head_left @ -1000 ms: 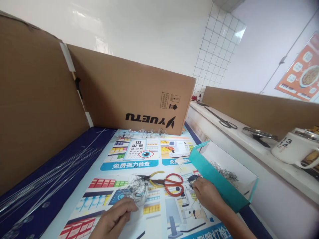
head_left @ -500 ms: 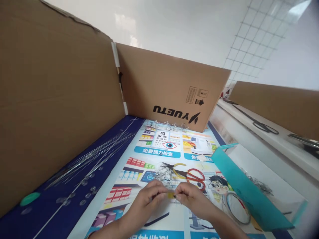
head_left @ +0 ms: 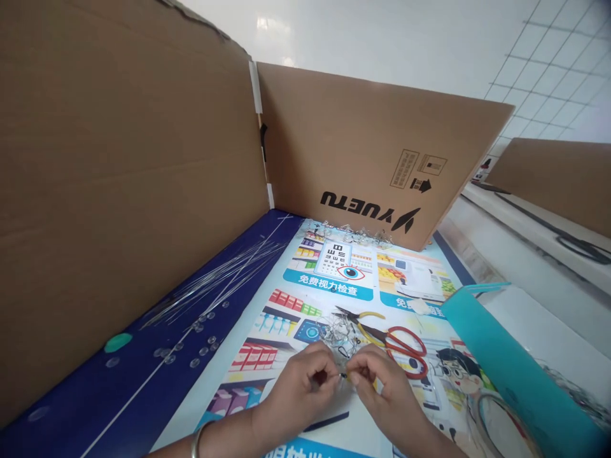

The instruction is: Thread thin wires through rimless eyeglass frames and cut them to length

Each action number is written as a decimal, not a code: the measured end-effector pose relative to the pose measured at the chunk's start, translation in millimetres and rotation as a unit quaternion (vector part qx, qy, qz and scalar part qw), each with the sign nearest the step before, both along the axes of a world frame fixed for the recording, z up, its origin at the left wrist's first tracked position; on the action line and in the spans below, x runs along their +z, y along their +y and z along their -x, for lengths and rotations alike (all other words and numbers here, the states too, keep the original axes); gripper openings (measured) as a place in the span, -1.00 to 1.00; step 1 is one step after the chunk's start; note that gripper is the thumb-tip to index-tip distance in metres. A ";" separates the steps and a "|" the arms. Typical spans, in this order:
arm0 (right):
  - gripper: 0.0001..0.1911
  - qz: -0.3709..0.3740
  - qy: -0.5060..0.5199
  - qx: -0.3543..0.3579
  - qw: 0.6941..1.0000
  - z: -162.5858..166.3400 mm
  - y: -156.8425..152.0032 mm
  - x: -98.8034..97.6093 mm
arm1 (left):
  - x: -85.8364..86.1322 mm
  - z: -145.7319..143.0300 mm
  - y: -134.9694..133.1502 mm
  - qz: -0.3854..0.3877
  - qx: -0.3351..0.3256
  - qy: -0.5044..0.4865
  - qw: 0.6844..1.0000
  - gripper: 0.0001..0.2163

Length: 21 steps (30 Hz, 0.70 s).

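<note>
My left hand (head_left: 308, 381) and my right hand (head_left: 384, 385) meet low over the printed sheet, fingertips nearly touching. Each has thumb and forefinger pinched. Between the fingertips shows a small dark piece (head_left: 342, 375), too small to name; the fingers hide most of it. Just beyond the hands lies a tangle of thin silvery wire pieces (head_left: 340, 332). Beside it are pliers with yellow handles (head_left: 371, 315) and scissors with red handles (head_left: 407, 348), their parts overlapping.
Cardboard panels (head_left: 377, 152) wall the far and left sides. On the blue cloth at left lie long thin wires (head_left: 214, 280), clear round discs (head_left: 203, 350) and a green piece (head_left: 118, 343). A teal box (head_left: 506, 362) holding wire pieces and a tape roll (head_left: 501, 420) are at right.
The camera view has shifted, so the scene sits further right. A yellowish bit showed between the fingertips before; now a small dark piece shows there. Both hands remain pinched close together.
</note>
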State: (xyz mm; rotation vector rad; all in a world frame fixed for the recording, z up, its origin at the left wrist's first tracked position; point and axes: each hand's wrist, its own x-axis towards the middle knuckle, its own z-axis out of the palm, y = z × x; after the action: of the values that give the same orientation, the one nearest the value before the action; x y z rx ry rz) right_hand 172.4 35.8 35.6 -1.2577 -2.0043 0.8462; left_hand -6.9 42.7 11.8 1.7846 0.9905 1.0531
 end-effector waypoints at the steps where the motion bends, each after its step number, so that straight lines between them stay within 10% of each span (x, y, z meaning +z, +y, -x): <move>1: -0.90 -0.042 -0.013 -0.002 0.999 0.0 -1.9 -1.0 | -0.7 -0.3 -0.8 -0.002 0.006 0.006 1.000 -0.86; 8: -0.83 -0.187 -0.062 0.028 0.980 3.2 -7.9 -10.1 | 0.9 -2.3 -3.1 -0.004 -0.011 0.014 1.000 -0.85; 21: -0.75 0.238 0.111 -0.009 0.965 -1.4 -1.0 -7.6 | 10.5 1.1 -3.0 0.054 -0.071 -0.040 0.995 -0.86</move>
State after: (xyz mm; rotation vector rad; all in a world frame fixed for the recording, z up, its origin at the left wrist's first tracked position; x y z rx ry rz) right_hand 173.8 34.8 28.0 -1.3572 -1.6622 1.4516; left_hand -8.0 39.7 22.3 1.6852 0.8427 0.9577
